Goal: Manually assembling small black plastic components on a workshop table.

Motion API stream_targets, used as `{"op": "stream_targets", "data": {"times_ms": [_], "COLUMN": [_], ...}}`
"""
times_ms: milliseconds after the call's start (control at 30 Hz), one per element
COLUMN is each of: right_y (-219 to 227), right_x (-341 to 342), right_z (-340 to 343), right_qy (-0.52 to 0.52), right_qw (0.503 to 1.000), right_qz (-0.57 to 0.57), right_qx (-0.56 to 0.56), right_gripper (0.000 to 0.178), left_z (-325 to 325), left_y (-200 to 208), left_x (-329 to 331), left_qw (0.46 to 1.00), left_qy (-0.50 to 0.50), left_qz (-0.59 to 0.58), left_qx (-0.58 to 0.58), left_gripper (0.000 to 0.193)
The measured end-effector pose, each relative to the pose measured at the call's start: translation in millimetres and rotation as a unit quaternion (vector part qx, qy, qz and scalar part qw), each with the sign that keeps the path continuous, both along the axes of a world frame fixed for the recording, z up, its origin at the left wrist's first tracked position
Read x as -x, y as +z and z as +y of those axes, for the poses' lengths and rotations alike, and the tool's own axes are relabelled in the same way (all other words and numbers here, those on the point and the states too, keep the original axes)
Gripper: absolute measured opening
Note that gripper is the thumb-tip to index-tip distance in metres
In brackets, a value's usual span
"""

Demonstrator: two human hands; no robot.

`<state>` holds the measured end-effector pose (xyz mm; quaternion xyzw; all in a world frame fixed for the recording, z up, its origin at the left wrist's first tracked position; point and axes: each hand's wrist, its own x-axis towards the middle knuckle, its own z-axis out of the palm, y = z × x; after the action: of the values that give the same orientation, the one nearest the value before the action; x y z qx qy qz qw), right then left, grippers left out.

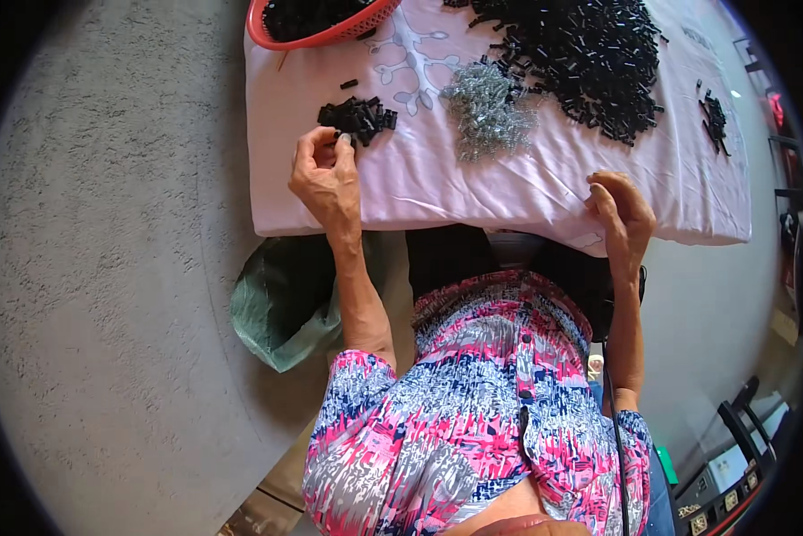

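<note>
My left hand point(328, 180) is at the near edge of a small heap of short black tube-like pieces point(365, 118). Its thumb and forefinger close on what looks like one black piece. At the table's near edge, my right hand point(626, 213) has its fingers curled and thumb pressed to the forefinger; whatever they hold is too small or hidden to make out. Between the hands, farther in, lies a tangled pile of small silvery wire pieces, like springs point(491, 112). Behind it spreads a large pile of black pieces point(589, 62).
A pink patterned cloth point(410, 192) covers the table. At the far left stands a red plastic basket point(352, 29) with black pieces inside. A few black pieces point(714, 121) lie near the right edge. Below the table's left side hangs an open green sack point(258, 313).
</note>
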<state>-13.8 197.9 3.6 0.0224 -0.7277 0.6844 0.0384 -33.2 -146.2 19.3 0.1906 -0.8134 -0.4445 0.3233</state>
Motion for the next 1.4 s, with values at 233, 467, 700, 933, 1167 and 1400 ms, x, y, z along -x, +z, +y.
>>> {"op": "stream_targets", "data": {"times_ms": [233, 467, 700, 933, 1167, 1400], "right_y": [-1.1, -3.0, -4.6, -8.0, -8.7, -8.8], "right_x": [1.8, 5.4, 5.1, 4.4, 5.4, 6.2], "right_z": [-3.0, -3.3, -0.3, 0.6, 2.2, -0.8], "right_qy": [0.002, 0.001, 0.021, 0.019, 0.026, 0.026], "right_qw": [1.0, 1.0, 0.999, 0.998, 0.997, 0.997], "right_qz": [0.007, 0.018, 0.026, 0.047, 0.052, 0.058], "right_qx": [-0.005, -0.003, -0.009, -0.048, -0.046, -0.051], "right_gripper": [0.011, 0.008, 0.01, 0.014, 0.014, 0.015], "left_z": [7.1, 87.1, 144.6, 145.9, 162.6, 182.0], "left_y": [-0.1, 16.3, -0.3, -3.6, 1.7, -14.1], "left_x": [15.0, 51.6, 97.6, 102.0, 127.9, 142.2], "left_qw": [0.976, 0.947, 0.878, 0.884, 0.874, 0.848], "left_qy": [0.031, -0.268, -0.384, -0.386, -0.409, -0.394], "left_qz": [0.021, 0.037, 0.049, 0.019, 0.073, 0.114], "left_qx": [0.214, 0.174, 0.281, 0.263, 0.252, 0.335], "left_gripper": [0.01, 0.008, 0.02, 0.02, 0.016, 0.015]}}
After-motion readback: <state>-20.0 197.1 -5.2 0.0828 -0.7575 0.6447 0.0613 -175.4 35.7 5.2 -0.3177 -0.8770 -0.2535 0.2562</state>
